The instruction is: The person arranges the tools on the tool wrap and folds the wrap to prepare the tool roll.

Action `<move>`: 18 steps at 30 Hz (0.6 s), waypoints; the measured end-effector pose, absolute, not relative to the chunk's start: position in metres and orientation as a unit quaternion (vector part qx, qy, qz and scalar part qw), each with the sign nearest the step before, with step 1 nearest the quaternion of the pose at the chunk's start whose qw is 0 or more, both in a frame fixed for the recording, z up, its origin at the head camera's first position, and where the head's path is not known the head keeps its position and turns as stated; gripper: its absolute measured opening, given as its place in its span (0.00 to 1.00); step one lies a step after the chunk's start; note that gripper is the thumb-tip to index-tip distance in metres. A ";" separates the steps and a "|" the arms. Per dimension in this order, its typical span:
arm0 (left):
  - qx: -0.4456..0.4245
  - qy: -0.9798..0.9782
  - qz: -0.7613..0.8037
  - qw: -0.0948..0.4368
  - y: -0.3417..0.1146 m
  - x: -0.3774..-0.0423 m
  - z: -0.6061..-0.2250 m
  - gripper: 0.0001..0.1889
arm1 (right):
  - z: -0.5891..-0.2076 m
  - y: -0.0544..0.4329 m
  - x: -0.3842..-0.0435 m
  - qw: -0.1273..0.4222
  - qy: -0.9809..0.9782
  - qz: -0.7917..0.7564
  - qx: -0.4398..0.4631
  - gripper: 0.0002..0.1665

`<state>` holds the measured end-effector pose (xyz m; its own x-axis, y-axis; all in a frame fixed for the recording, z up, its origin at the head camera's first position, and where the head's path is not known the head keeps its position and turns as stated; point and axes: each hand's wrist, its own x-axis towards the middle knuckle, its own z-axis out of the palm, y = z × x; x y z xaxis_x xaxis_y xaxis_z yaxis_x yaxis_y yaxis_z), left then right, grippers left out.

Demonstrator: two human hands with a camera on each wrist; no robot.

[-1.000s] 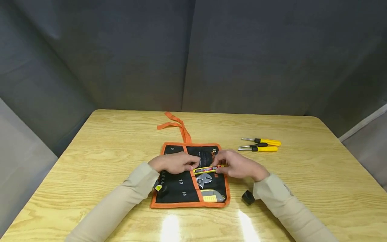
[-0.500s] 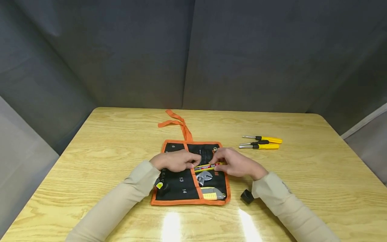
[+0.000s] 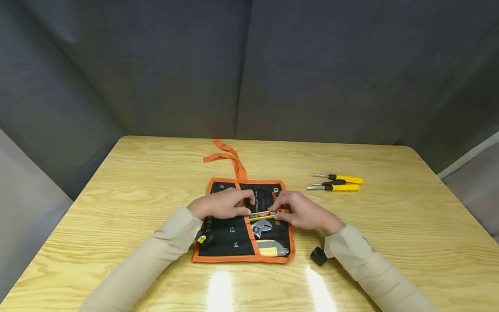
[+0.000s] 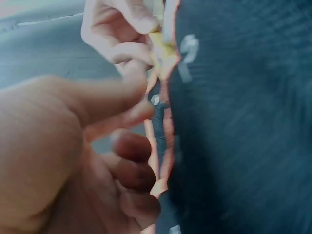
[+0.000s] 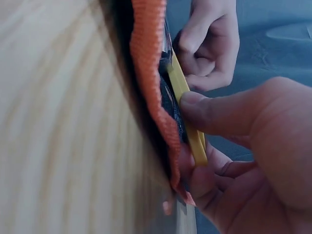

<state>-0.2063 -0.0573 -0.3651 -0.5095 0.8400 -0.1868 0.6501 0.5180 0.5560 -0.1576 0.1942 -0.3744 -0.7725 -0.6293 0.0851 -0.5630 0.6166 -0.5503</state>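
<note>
An open tool roll (image 3: 226,259), black with orange edging and numbered pockets, lies on the table. My right hand (image 3: 306,212) pinches a thin yellow case (image 3: 263,215) with a red and black label. Its left end is tucked behind the orange pocket edge, and in the right wrist view thumb and fingers grip the yellow case (image 5: 183,92) near its end. My left hand (image 3: 224,203) rests over the pockets, thumb tip at the orange edge, thumb and index finger apart. Nearer me, an adjustable wrench (image 3: 262,227) and a grey-yellow utility knife (image 3: 273,248) sit in pockets.
Screwdrivers (image 3: 341,187) with yellow and black handles lie together on the wooden table (image 3: 390,225), right of the roll. Orange tie straps (image 3: 238,167) stretch from the roll's far edge. Dark curtains (image 3: 249,73) hang behind the table.
My left thumb and index finger have spread apart at the pocket edge, where they were close together before. The right hand keeps its pinch on the yellow case, almost in place.
</note>
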 end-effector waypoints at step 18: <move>0.436 0.863 0.121 0.224 -0.101 -0.184 -0.357 0.64 | -0.372 0.200 -0.156 0.051 0.910 -0.263 -0.317 0.06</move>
<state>-0.1842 -0.1011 -0.3565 -0.5198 0.8068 -0.2808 0.6985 0.5907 0.4040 -0.1562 0.1995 -0.3716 -0.7943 -0.6031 0.0730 -0.5491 0.6613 -0.5111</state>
